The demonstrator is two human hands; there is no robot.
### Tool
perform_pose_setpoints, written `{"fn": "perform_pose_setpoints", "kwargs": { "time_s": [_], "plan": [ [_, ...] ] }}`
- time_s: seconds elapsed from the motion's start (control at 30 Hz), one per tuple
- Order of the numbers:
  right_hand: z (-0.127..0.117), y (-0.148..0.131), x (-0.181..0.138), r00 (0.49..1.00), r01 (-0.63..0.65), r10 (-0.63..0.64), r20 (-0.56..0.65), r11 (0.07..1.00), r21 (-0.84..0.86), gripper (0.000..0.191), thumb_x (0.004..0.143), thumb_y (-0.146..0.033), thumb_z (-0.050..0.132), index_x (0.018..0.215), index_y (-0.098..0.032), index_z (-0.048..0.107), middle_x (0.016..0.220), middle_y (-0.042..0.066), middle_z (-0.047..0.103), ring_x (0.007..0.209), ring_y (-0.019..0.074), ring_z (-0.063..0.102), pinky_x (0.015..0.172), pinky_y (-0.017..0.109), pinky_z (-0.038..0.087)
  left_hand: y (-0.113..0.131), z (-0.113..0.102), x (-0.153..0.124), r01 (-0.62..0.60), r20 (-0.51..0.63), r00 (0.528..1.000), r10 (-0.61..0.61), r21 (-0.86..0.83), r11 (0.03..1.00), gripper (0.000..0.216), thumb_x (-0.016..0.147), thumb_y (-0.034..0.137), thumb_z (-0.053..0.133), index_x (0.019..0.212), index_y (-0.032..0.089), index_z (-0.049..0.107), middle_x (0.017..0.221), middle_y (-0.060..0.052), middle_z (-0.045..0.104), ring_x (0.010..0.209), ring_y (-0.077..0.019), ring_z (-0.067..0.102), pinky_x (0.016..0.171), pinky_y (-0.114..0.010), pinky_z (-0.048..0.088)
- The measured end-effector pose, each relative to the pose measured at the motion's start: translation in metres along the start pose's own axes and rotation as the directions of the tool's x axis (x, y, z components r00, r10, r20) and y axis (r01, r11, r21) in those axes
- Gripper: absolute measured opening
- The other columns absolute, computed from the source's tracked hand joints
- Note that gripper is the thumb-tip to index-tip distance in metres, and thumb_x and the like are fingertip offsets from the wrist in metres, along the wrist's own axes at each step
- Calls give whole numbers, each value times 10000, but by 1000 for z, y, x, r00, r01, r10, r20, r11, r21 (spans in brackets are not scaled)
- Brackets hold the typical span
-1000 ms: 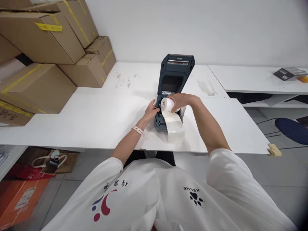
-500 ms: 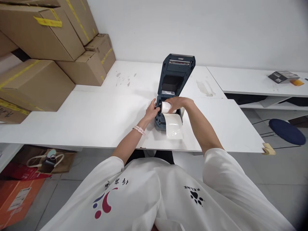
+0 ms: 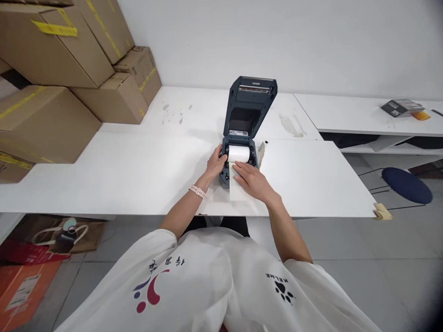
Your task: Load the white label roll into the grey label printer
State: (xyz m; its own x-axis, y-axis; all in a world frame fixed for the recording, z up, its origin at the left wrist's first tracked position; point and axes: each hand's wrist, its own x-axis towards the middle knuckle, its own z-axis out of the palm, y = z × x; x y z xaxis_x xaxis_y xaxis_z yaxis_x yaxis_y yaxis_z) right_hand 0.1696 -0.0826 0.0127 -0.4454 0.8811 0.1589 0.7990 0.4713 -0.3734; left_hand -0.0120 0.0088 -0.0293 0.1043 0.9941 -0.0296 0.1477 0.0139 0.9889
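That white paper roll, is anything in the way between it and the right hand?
Nothing visible. The right hand lies on the paper strip just in front of the roll, and the printer's lid stands open behind it.

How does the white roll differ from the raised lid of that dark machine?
Color: the roll is white, while the lid is dark blue-gray.
Size: the roll is clearly smaller than the lid.
Pose: the roll lies crosswise inside the machine, while the lid tilts up behind it.
Shared: both are at the same machine.
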Motion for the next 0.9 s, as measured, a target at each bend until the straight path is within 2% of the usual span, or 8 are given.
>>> {"fn": "perform_pose_setpoints", "kwargs": {
  "time_s": [0.13, 0.27, 0.37, 0.57, 0.73, 0.8, 0.83, 0.9],
  "plan": [
    [12, -8, -2, 999, -23, 21, -34, 999, -49, 540, 1072, -404, 331, 1530, -190, 522, 1625, 118, 460, 1520, 327, 435, 1249, 565, 384, 0, 2, 0, 18, -22, 1000, -18, 11, 1000, 674, 883, 210, 547, 1547, 276, 452, 1582, -22, 545, 1447, -240, 521, 1248, -412, 369],
    [15, -9, -2, 999, -22, 19, -46, 998, -65, 552, 1077, -401, 317, 1535, -166, 517, 1631, 129, 447, 1531, 327, 416, 1245, 555, 394, -1, 2, 0, 5, -22, 1000, -4, 15, 1000, 661, 891, 235, 562, 1543, 276, 460, 1580, -34, 546, 1445, -256, 520, 1249, -425, 365],
    [15, -7, -4, 998, -14, 11, -56, 998, -53, 546, 1080, -411, 323, 1556, -205, 492, 1639, 107, 440, 1540, 315, 402, 1239, 557, 401, -1, 1, -1, -2, -21, 1000, 2, 20, 1000, 658, 894, 261, 584, 1540, 278, 463, 1583, -41, 542, 1451, -266, 513, 1250, -434, 360],
    [12, -8, -5, 999, -21, 24, 35, 997, -73, 620, 1075, -471, 341, 1585, -130, 435, 1676, 141, 357, 1575, 327, 329, 1243, 541, 386, 2, 1, 0, 6, -18, 1000, -6, 1, 1000, 625, 913, 282, 567, 1530, 273, 471, 1579, -46, 546, 1442, -250, 521, 1228, -412, 388],
    [5, -6, -9, 1000, -5, 4, 29, 999, 54, 613, 1046, -506, 420, 1554, -170, 489, 1667, 132, 384, 1564, 331, 350, 1255, 550, 363, 6, 3, -30, 46, 11, 999, -46, -57, 997, 619, 966, 423, 532, 1548, 239, 428, 1607, -89, 503, 1450, -248, 516, 1194, -383, 425],
    [-11, 5, -5, 999, 22, -14, -41, 979, 203, 580, 1023, -564, 455, 1470, -219, 588, 1593, 114, 514, 1499, 311, 467, 1234, 505, 410, 7, 3, -51, 62, 61, 997, -57, -73, 995, 713, 944, 536, 574, 1581, 289, 372, 1676, -64, 406, 1522, -268, 429, 1221, -393, 400],
    [-22, 12, 2, 992, 20, 14, -123, 963, 270, 567, 1016, -595, 454, 1423, -241, 628, 1537, 102, 581, 1456, 296, 523, 1222, 478, 429, 7, 2, -62, 89, 83, 993, -83, -78, 993, 798, 913, 566, 620, 1605, 300, 325, 1696, -65, 370, 1540, -284, 402, 1226, -406, 397],
    [-49, 32, 26, 927, -27, 156, -341, 934, 356, 587, 1012, -653, 406, 1390, -270, 640, 1469, 81, 641, 1418, 273, 556, 1225, 451, 421, 7, 1, -78, 145, 125, 983, -134, -83, 986, 944, 864, 593, 685, 1642, 316, 227, 1730, -64, 293, 1568, -309, 352, 1238, -432, 387]
  ]
}}
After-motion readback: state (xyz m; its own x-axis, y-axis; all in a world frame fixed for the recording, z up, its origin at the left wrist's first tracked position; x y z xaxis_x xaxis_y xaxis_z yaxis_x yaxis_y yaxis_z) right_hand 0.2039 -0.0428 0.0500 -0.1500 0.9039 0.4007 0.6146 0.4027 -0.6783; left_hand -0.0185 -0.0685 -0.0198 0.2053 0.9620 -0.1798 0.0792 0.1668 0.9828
